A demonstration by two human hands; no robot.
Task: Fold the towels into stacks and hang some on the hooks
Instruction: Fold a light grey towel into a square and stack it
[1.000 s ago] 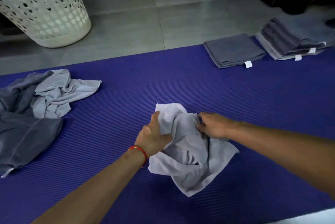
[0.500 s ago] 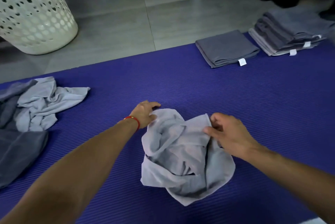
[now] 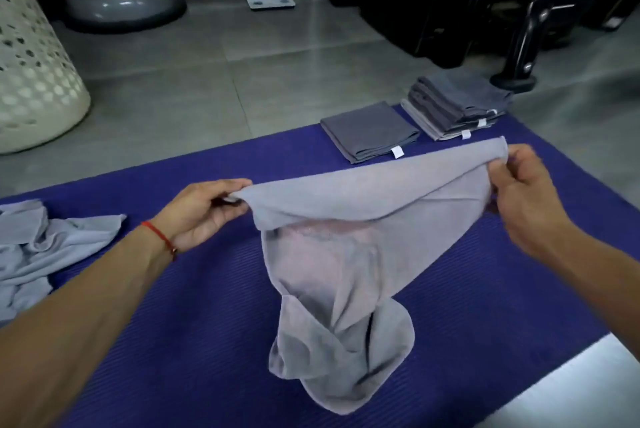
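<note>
At nine o'clock a loose heap (image 3: 41, 251) of unfolded towels is lying on the purple mat (image 3: 194, 323), well apart from the work in hand. The left hand (image 3: 204, 216) is pinching one corner of the pale towel (image 3: 346, 254) between thumb and fingers, palm turned up, a red thread showing at the wrist. From there the towel's top edge is running taut toward two o'clock, climbing slightly, to the right hand (image 3: 526, 199), which is pinching the opposite corner with curled fingers. That stretched edge is the towel's long axis just now; the rest is hanging and bunching below it toward six o'clock, its lower end crumpled on the mat. The two hands are sitting about level with the cloth's ends, so neither looks clearly nearer; the right is reaching a little farther out. Beyond the right hand, at one o'clock, a single folded towel (image 3: 370, 131) is lying on the mat, and just beside it a taller stack (image 3: 457, 105). Judging by this, the next move is calling for laying the hanging part flat and bringing the pinched edge over it; the twisted lower end could fold in crooked.
</note>
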